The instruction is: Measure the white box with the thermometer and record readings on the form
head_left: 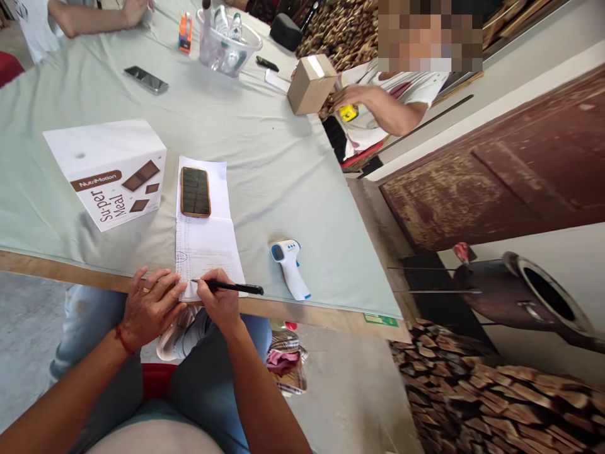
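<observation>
My right hand (220, 304) is closed around a black pen (236, 287), its tip at the lower part of a white printed paper (210, 243). My left hand (154, 306) lies flat at the table edge, fingers stretched out, fingertips by the paper's lower left corner. A smartphone in a brown case (195, 192) rests on the upper part of the paper. Left of the paper stands a white NutriMotion box (111, 173). To the right, a white and blue infrared thermometer (290, 268) lies on the cloth.
On the cloth-covered table (265, 170) are another phone (146, 79), an orange tape dispenser (185, 33) and a clear plastic basket (229, 47) with bottles. A person at the right holds a yellow tape measure (348, 113) beside a cardboard box (312, 84). Another person's arm (99, 21) rests far left.
</observation>
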Demonstrator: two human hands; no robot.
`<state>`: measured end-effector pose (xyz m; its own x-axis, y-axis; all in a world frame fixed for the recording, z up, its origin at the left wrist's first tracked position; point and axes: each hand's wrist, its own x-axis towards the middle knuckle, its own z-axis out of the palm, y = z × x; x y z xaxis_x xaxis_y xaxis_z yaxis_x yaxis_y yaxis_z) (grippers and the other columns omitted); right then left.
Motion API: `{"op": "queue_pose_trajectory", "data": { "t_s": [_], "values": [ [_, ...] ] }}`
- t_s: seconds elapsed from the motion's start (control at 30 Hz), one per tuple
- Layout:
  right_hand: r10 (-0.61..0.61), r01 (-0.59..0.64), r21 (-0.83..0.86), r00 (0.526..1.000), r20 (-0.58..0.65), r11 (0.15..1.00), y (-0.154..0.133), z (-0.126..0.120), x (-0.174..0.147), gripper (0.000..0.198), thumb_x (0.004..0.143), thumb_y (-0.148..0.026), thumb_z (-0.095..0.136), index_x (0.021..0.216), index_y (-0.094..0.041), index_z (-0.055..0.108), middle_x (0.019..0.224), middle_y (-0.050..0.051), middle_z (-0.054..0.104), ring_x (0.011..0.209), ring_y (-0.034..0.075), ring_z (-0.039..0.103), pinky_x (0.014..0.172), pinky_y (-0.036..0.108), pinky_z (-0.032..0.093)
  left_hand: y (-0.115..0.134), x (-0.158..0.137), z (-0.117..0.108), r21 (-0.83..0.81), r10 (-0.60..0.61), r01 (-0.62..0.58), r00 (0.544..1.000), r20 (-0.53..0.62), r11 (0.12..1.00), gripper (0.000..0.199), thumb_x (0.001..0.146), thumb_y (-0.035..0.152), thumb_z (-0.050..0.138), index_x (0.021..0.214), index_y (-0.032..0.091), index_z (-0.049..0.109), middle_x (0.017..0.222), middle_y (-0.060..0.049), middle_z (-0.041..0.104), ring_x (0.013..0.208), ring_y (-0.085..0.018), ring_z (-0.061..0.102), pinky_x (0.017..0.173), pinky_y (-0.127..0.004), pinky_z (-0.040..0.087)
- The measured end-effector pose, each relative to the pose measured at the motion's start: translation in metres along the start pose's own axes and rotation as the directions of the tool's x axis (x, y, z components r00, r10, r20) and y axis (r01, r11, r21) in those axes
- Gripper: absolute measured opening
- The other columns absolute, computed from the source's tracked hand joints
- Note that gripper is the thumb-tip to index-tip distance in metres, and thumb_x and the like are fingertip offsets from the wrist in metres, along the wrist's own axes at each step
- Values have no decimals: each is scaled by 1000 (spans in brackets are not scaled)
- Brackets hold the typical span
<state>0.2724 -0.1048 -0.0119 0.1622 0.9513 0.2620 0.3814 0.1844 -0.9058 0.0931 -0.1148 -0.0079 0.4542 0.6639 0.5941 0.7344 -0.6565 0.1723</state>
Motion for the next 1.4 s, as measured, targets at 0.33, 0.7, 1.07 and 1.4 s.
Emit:
{"op": "queue_pose_trajectory", "data": {
  "t_s": [0.33, 0.7, 1.07, 1.4],
  "values": [
    [-5, 7, 31, 999, -39, 999, -2, 0, -1, 8, 73, -26, 54, 66, -22, 52, 56, -5, 49, 52, 12, 46, 52, 25, 39, -1, 0, 1, 1, 7, -7, 1000, -3, 1000, 24, 91, 31, 61, 112, 22, 66, 114, -4, 72, 110, -23, 62, 113, -45, 27],
    [-3, 4, 7, 998, -57, 1000, -3, 0, 0, 9, 73, -27, 53, 67, -21, 52, 57, -5, 51, 54, 11, 47, 54, 24, 41, -1, 0, 1, -4, 12, -12, 1000, -1, 1000, 24, 91, 30, 61, 112, 21, 66, 115, -5, 71, 112, -23, 61, 113, -45, 26],
    [-57, 74, 61, 970, -237, 995, -1, 4, -3, 11, 85, -27, 55, 77, -20, 56, 65, -3, 56, 60, 12, 53, 58, 24, 45, -3, 0, 1, -6, 27, -27, 1000, -13, 1000, 24, 91, 29, 61, 113, 21, 65, 114, -5, 71, 111, -24, 60, 113, -45, 26],
    [-202, 157, -578, 979, -14, 801, 30, -46, 55, 45, 86, -7, 38, 125, -14, 62, 108, 14, 63, 102, 24, 59, 91, 39, 49, -39, 8, -30, -119, -187, 164, 959, -212, 979, 45, 87, 29, 66, 128, 18, 50, 127, -14, 55, 123, -26, 51, 108, -44, 40]
  ]
}}
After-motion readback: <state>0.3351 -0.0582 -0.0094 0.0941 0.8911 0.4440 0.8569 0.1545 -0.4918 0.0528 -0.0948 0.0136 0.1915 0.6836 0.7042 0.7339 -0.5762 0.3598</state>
